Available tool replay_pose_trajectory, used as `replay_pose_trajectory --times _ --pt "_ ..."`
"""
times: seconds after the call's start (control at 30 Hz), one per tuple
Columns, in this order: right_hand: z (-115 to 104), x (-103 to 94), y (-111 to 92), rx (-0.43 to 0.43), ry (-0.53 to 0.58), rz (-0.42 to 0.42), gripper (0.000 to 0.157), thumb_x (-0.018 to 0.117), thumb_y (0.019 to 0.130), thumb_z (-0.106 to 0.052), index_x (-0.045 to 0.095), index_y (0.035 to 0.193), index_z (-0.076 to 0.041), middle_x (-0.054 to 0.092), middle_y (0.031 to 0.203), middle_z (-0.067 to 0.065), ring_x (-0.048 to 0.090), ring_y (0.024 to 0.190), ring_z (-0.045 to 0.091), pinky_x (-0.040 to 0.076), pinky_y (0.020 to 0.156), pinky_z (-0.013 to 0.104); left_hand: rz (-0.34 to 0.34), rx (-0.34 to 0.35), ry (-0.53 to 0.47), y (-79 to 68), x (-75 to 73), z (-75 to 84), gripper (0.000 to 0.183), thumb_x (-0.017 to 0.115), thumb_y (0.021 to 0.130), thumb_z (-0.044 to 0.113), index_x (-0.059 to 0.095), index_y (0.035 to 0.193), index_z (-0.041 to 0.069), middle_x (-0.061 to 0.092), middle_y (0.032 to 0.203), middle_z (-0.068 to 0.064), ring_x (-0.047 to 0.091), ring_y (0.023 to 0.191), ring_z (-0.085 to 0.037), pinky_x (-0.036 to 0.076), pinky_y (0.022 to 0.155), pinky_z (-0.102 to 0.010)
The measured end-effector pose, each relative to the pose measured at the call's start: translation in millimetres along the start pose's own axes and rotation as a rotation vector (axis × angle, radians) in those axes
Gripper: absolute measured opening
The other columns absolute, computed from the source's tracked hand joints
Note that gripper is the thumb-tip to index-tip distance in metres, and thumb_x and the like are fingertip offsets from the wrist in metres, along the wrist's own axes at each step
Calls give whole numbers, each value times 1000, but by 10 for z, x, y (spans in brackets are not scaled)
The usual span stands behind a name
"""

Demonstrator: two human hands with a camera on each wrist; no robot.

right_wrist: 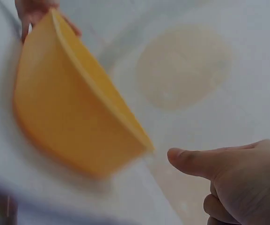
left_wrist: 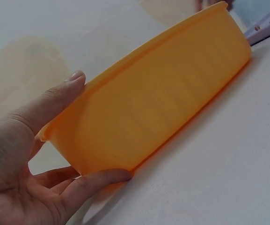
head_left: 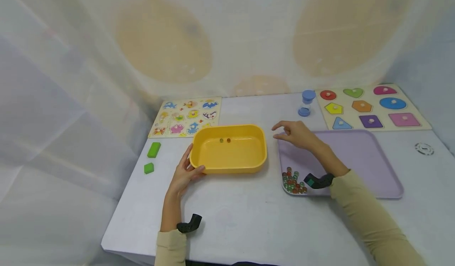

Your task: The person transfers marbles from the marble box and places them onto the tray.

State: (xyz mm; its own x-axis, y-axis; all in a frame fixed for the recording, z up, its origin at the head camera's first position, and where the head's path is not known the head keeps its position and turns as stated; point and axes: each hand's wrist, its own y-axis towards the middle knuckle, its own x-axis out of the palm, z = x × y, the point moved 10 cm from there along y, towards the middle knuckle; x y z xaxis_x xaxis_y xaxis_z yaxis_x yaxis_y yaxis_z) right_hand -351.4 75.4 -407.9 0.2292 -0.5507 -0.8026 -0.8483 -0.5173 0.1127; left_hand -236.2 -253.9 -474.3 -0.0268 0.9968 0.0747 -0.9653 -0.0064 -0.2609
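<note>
My left hand (head_left: pixel 183 178) grips the near left corner of a yellow plastic tub (head_left: pixel 234 157), thumb at the rim and fingers along the side and base, as the left wrist view shows. Inside the tub lie a green marble (head_left: pixel 221 140) and a brown marble (head_left: pixel 229 140). Between the tub and a lilac tray (head_left: pixel 359 163) hovers my right hand (head_left: pixel 298 134), above the tray's far left corner. Its thumb and index finger are apart with nothing visible between them. Several green and reddish-brown marbles (head_left: pixel 293 183) are gathered in the tray's near left corner.
An animal peg puzzle (head_left: pixel 185 117) lies behind the tub; a shape peg puzzle (head_left: pixel 371 108) is at the back right. A blue sand timer (head_left: pixel 306 103) stands beside it. Two green blocks (head_left: pixel 154 149) sit on the left, a round chip (head_left: pixel 424 149) far right.
</note>
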Motion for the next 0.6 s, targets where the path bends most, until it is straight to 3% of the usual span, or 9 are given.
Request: replay_pose_trajectory --times 0.17,0.3,0.37,0.43,0.6 --pt "-572 335 511 -114 5 -70 29 64 83 -28 63 107 -12 39 57 2 32 50 14 28 45 22 -6 4 -3 -1 0 7 82 68 78 6 25 138 43 30 140 -5 52 110 -29 46 88 -46" --pt "-838 652 812 -157 -6 -160 27 63 84 -22 63 107 -9 61 81 6 45 62 17 41 56 24 -6 3 -10 0 -6 0 82 69 77 7 26 137 44 31 140 -4 52 111 -29 46 88 -45" --pt "-906 797 922 -179 -23 -198 25 63 84 -19 64 106 -8 64 98 8 54 76 19 48 70 28 -11 5 -8 -1 -6 -3 83 70 76 9 26 137 43 31 140 -4 52 111 -29 47 87 -45" --pt "-930 924 1005 -179 -34 -238 23 63 84 -16 65 105 -6 63 108 8 57 90 22 47 83 32 -17 8 -5 0 -1 -3 84 71 75 10 26 137 43 31 140 -4 52 111 -28 46 88 -45" --pt "-858 1167 1105 -110 -89 -333 21 63 84 -15 66 103 -9 62 109 5 53 105 23 41 96 36 -12 9 2 -3 -9 5 85 72 75 11 25 137 44 31 140 -4 53 110 -26 46 88 -46"
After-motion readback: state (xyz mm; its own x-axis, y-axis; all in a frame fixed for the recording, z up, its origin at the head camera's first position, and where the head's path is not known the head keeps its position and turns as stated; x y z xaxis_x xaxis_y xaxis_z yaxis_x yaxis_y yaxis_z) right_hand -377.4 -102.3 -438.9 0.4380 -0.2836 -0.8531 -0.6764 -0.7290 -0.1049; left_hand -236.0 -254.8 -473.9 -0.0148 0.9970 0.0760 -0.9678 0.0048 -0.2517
